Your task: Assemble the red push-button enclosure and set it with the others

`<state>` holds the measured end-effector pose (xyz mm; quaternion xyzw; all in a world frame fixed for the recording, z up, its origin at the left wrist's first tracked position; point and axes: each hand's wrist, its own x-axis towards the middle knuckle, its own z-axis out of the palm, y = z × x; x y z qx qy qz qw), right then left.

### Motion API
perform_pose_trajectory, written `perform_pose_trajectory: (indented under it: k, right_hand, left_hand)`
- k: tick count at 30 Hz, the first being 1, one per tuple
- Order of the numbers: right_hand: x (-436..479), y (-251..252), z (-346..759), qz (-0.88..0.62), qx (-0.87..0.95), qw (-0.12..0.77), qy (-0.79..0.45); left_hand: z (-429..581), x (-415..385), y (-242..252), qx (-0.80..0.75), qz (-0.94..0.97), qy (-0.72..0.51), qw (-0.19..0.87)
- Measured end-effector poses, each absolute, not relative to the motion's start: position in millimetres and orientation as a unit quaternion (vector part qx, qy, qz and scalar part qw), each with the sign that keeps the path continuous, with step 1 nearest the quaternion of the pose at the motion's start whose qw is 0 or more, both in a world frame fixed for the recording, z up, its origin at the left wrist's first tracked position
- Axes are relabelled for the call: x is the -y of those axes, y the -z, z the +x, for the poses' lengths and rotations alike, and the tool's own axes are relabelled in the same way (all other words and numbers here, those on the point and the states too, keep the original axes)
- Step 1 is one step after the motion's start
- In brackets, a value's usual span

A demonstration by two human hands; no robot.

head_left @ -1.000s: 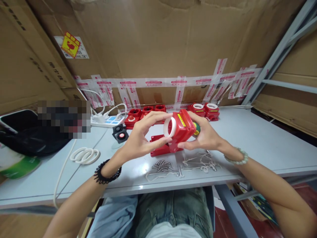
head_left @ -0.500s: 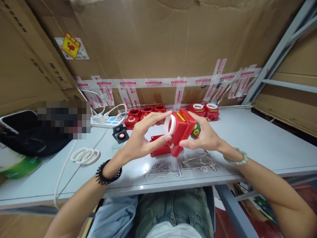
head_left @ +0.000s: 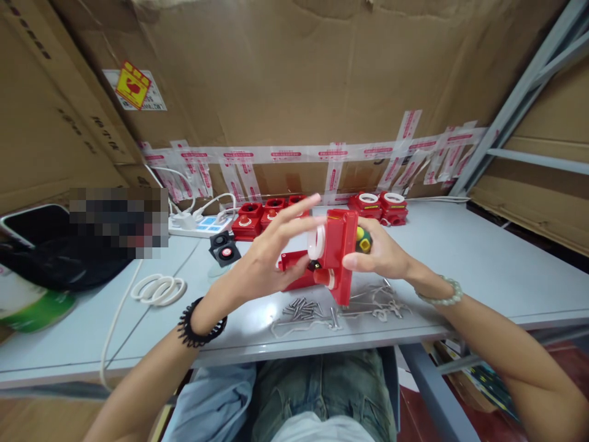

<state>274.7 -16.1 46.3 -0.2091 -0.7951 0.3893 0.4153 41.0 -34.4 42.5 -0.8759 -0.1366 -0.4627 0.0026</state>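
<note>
Above the table, my right hand (head_left: 380,248) is closed on a red plastic housing (head_left: 343,255), with its thumb on the edge of the housing. A green and yellow screwdriver handle (head_left: 364,240) shows in the same hand. The housing has a white ring (head_left: 316,242) on its left side and a red knob (head_left: 323,277) below that. My left hand (head_left: 271,252) is open beside the ring, its fingers stretched out; whether the thumb touches the housing I cannot tell. Behind the left hand, another red housing part (head_left: 297,279) lies on the table.
Loose screws (head_left: 301,308) and white cords (head_left: 384,307) lie near the front edge. White rings (head_left: 159,290) and black square parts (head_left: 224,248) are at left. Red units (head_left: 393,209) stand along the back, near a power strip (head_left: 202,227). Cardboard (head_left: 294,73) rises behind.
The housing has turned in my right hand, so its flange stands more upright and the knob shows. My left hand has loosened from the ring and its fingers have straightened.
</note>
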Motion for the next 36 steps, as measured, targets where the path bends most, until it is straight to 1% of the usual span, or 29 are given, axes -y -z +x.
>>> perform_pose_trajectory:
  k: [3,4,6,9,13,16,18,19,21,22,25,27,29,32,34,36]
  right_hand:
    - [17,-46,275,-0.223,0.797,0.437,-0.352]
    - [18,-45,275,-0.223,0.799,0.441,-0.341]
    - [20,-45,275,-0.226,0.804,0.444,-0.324]
    - [22,-46,274,-0.229,0.807,0.439,-0.323]
    - [21,-48,273,-0.203,0.780,0.406,-0.432]
    - [20,-50,275,-0.210,0.758,0.341,-0.514]
    - [20,-52,277,-0.234,0.754,0.297,-0.537]
    - [20,-52,278,-0.244,0.751,0.291,-0.540]
    - [20,-53,280,-0.252,0.745,0.306,-0.537]
    - [20,-53,280,-0.252,0.743,0.319,-0.532]
    - [21,-52,278,-0.245,0.742,0.365,-0.506]
    - [21,-51,275,-0.242,0.742,0.388,-0.490]
    - [22,-50,274,-0.244,0.740,0.403,-0.481]
    - [24,-49,272,-0.247,0.740,0.410,-0.473]
    - [24,-47,272,-0.245,0.741,0.390,-0.489]
    - [22,-45,273,-0.250,0.745,0.352,-0.508]
  left_hand:
    - [42,34,-42,0.187,-0.854,0.468,-0.125]
    - [42,34,-42,0.203,-0.848,0.467,-0.148]
    - [42,33,-41,0.217,-0.843,0.467,-0.155]
    - [41,32,-42,0.179,-0.853,0.480,-0.099]
    - [39,34,-41,0.124,-0.869,0.477,0.043]
    - [37,34,-37,0.099,-0.869,0.464,0.141]
    - [36,33,-35,0.087,-0.874,0.449,0.166]
    - [36,32,-35,0.089,-0.876,0.445,0.165]
    - [36,30,-36,0.111,-0.876,0.450,0.135]
    - [36,30,-37,0.124,-0.873,0.460,0.104]
    - [39,29,-39,0.166,-0.861,0.480,-0.039]
    - [41,29,-39,0.193,-0.846,0.483,-0.115]
    - [43,30,-38,0.207,-0.838,0.484,-0.143]
    - [45,34,-38,0.194,-0.842,0.493,-0.103]
    - [46,37,-40,0.181,-0.850,0.495,-0.028]
    - [46,39,-42,0.163,-0.855,0.488,0.059]
